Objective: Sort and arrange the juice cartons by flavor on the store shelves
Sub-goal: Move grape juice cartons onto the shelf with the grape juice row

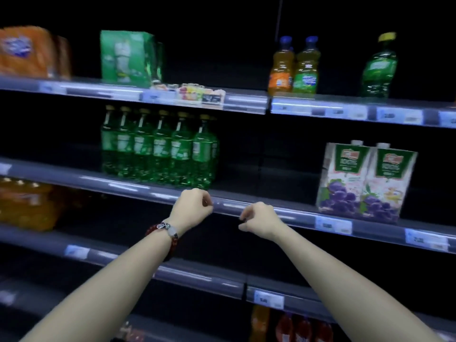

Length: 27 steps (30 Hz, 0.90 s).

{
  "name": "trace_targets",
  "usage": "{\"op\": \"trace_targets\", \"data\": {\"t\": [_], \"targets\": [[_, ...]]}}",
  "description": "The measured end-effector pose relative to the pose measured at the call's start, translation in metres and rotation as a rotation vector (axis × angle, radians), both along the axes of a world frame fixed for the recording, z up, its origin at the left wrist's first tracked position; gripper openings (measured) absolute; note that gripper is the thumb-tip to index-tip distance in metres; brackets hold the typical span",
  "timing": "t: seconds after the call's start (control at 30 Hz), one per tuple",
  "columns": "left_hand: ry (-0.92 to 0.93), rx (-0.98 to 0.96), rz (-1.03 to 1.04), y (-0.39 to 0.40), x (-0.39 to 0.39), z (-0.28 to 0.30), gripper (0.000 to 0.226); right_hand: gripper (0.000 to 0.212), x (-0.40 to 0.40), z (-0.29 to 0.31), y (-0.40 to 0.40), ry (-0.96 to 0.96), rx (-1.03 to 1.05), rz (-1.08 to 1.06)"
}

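Two grape juice cartons (365,178), white with green tops and purple grapes, stand side by side on the middle shelf (138,186) at the right. My left hand (192,208), with a red bead bracelet on its wrist, hangs in front of that shelf's edge, fingers curled in and holding nothing. My right hand (259,220) is just to its right, also curled shut and empty. Both hands are well left of the cartons and touch neither.
A row of green soda bottles (158,149) stands on the middle shelf, left of the hands. Above are a green pack (128,58), an orange pack (27,53) and juice bottles (293,67). Orange bottles (27,206) sit lower left; dark bottles (296,327) below.
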<state>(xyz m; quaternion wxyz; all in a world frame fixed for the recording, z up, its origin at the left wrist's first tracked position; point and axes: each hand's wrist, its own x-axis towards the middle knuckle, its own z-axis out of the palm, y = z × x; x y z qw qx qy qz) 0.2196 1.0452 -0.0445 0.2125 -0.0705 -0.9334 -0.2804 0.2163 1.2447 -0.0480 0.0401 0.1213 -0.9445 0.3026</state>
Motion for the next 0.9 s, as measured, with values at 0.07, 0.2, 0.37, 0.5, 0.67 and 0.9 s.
{"op": "trace_targets", "data": {"t": [0.07,0.2,0.37,0.5,0.67,0.9], "targets": [[-0.025,-0.010,0.070,-0.042,0.009,-0.002,0.012,0.018,-0.004,0.000,-0.043,-0.010,0.000,0.091],[-0.074,-0.008,0.215,-0.122,0.028,-0.012,0.013,0.003,-0.015,-0.003,-0.129,-0.023,0.000,0.249],[-0.106,-0.040,0.437,-0.233,0.041,-0.023,0.011,0.008,-0.037,-0.011,-0.255,-0.071,-0.047,0.451],[-0.110,-0.078,0.527,-0.296,0.039,-0.024,0.011,0.008,-0.056,-0.016,-0.328,-0.077,-0.067,0.562],[-0.127,-0.089,0.673,-0.383,0.033,-0.008,0.007,0.011,-0.092,-0.002,-0.439,-0.102,-0.086,0.704],[-0.164,-0.068,0.837,-0.503,0.038,-0.002,0.007,0.011,-0.117,0.009,-0.580,-0.068,-0.082,0.847]]}}
